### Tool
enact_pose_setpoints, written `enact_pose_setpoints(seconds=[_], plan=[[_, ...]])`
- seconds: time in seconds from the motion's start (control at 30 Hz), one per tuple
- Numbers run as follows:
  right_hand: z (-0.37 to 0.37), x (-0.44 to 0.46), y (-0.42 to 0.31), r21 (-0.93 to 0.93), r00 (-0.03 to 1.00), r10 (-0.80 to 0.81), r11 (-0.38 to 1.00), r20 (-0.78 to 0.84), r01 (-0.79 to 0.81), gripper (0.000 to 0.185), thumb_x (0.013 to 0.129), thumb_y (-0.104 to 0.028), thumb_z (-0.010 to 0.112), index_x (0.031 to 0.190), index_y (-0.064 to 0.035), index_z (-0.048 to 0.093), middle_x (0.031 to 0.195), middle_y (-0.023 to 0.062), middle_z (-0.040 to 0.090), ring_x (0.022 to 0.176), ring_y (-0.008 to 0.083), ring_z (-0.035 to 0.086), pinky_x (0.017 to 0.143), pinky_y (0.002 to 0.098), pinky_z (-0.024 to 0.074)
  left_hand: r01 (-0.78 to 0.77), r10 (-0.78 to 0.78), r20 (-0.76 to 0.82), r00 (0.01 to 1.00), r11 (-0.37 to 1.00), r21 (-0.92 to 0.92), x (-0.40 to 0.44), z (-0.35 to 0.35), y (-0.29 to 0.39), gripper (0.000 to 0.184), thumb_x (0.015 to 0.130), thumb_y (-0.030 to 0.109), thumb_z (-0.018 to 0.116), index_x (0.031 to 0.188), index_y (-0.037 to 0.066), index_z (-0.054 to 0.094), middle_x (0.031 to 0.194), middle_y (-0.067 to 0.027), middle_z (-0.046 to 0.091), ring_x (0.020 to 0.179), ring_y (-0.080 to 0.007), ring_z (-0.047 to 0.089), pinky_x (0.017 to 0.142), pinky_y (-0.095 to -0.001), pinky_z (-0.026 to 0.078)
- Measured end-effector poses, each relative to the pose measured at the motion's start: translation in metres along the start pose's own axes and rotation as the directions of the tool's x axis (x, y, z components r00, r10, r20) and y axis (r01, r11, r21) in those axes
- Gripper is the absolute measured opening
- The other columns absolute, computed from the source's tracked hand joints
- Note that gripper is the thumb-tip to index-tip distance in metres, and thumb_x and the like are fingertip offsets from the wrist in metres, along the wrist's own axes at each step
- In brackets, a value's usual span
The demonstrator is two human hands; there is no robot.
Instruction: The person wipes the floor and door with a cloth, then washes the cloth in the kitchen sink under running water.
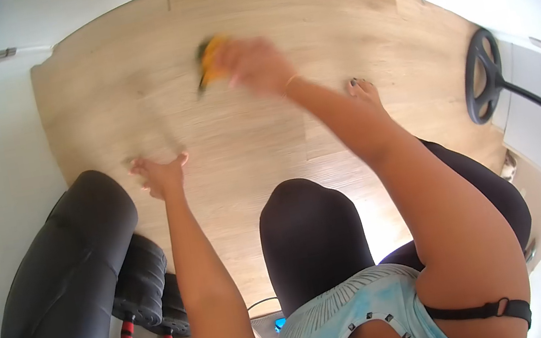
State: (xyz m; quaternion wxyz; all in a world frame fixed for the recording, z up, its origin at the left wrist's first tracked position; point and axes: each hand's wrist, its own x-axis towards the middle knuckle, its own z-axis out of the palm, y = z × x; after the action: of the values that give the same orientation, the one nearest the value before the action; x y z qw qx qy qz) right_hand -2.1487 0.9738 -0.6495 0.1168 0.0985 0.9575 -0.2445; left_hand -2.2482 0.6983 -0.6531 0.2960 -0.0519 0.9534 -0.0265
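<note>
Two bare hands, well apart, out over the pale floor (108, 96). Right hand (259, 67), far middle of the scene: fingers wrapped round a yellow-and-black object (215, 58); blur hides the exact grip and the object's identity. Narrow dark tip juts toward the near left. Shell looks like hard plastic. Contact with the floor: cannot tell.

Left hand (161, 176), nearer and to the left: thumb and fingers spread, nothing in them. My reading: that arm is out for balance while the right one reaches far.

Black-clad knee (312, 241) bent at near centre, smooth stretch fabric; bare foot (363, 90) planted right of it, probably for a wide base.

Near left: padded black roll (79, 265), creased, leather-like, strapped, presumably to hold its shape. Ridged black dumbbells (139, 275) with red grips sit close beside it, likely tucked aside. Right: spoked black disc (496, 79) on a slim rod (536, 98), standing by the white wall; rim rounded, matte.
</note>
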Motion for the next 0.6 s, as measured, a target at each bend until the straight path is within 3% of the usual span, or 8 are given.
enact_pose_setpoints(seconds=[0.07,0.1,0.17,0.23,0.33,0.4,0.5,0.6], plan=[[-0.014,-0.032,0.078,-0.158,0.891,0.297,0.917,-0.344,-0.367,0.047,0.086,-0.03,0.054,0.131,-0.0165,0.048,0.137,0.0008,0.045,0.124,0.0189,0.043,0.098,0.0405,0.0359,0.025,-0.026,-0.021,0.999,1.0,-0.018,-0.005,-0.002,0.003,0.119,0.059,0.044,0.081,0.146,0.005,0.01,0.154,-0.0142,0.007,0.13,-0.0486,0.031,0.1,-0.0521,0.037],[0.004,-0.046,0.118,-0.264,0.714,0.328,0.769,-0.619,-0.582,0.047,0.09,-0.033,0.049,0.134,-0.0174,0.046,0.142,0.0011,0.04,0.132,0.0208,0.035,0.106,0.042,0.0294,-0.013,0.012,-0.035,0.999,1.0,-0.027,-0.001,0.001,0.001,0.119,0.059,0.044,0.081,0.146,0.005,0.01,0.154,-0.0142,0.007,0.13,-0.0486,0.031,0.1,-0.0521,0.037],[-0.005,-0.054,0.153,-0.043,0.58,0.542,0.707,-0.608,-0.706,0.046,0.093,-0.033,0.043,0.137,-0.0181,0.043,0.146,0.0011,0.034,0.136,0.0223,0.028,0.11,0.0449,0.024,-0.025,0.026,-0.057,0.998,0.999,0.024,0.014,0.014,-0.01,0.119,0.059,0.045,0.081,0.146,0.006,0.009,0.154,-0.0133,0.007,0.13,-0.0505,0.03,0.101,-0.0528,0.037],[-0.005,-0.056,0.162,-0.332,0.668,0.495,0.604,-0.556,-0.724,0.044,0.089,-0.02,0.048,0.134,-0.0174,0.047,0.144,0.0016,0.037,0.135,0.0223,0.03,0.108,0.0425,0.0293,0.015,-0.016,-0.047,0.999,1.0,-0.013,0.005,0.006,-0.001,0.12,0.058,0.045,0.081,0.146,0.007,0.009,0.154,-0.0128,0.007,0.129,-0.0515,0.03,0.101,-0.0531,0.036],[-0.013,-0.051,0.112,-0.153,0.838,0.454,0.845,-0.301,-0.513,0.042,0.081,-0.005,0.052,0.122,-0.0114,0.055,0.133,0.0028,0.046,0.127,0.0204,0.039,0.102,0.0335,0.037,0.083,-0.084,-0.025,0.996,0.996,-0.027,0.002,0.003,0.002,0.121,0.058,0.046,0.081,0.147,0.008,0.009,0.155,-0.0121,0.006,0.129,-0.0528,0.029,0.102,-0.0533,0.036],[-0.038,-0.034,0.085,-0.219,0.946,0.118,0.957,-0.301,-0.189,0.037,0.08,-0.005,0.054,0.116,-0.0106,0.058,0.13,0.0004,0.049,0.122,0.0183,0.042,0.1,0.031,0.0395,0.105,-0.107,-0.027,0.994,0.994,-0.039,0.006,0.003,0.008,0.121,0.058,0.046,0.081,0.147,0.009,0.008,0.155,-0.0117,0.005,0.129,-0.0532,0.029,0.102,-0.0532,0.036],[-0.088,0.024,0.05,-0.624,0.878,-0.374,0.773,-0.299,0.117,0.04,0.085,-0.01,0.053,0.124,-0.0156,0.054,0.136,-0.0058,0.044,0.128,0.0149,0.038,0.107,0.0286,0.0348,0.1,-0.101,-0.014,0.995,0.994,-0.049,0.005,0.006,0.002,0.121,0.058,0.046,0.081,0.147,0.01,0.008,0.155,-0.0109,0.005,0.129,-0.0527,0.029,0.102,-0.0532,0.035],[-0.11,0.079,0.092,-0.673,0.84,-0.471,0.716,-0.269,0.186,0.051,0.086,-0.009,0.05,0.135,-0.0173,0.042,0.144,-0.0079,0.036,0.132,0.0143,0.032,0.111,0.0264,0.0283,0.082,-0.084,-0.032,0.996,0.994,-0.07,0.006,0.005,0.002,0.121,0.059,0.046,0.08,0.147,0.009,0.006,0.155,-0.0117,0.006,0.129,-0.0531,0.029,0.102,-0.0537,0.035]])
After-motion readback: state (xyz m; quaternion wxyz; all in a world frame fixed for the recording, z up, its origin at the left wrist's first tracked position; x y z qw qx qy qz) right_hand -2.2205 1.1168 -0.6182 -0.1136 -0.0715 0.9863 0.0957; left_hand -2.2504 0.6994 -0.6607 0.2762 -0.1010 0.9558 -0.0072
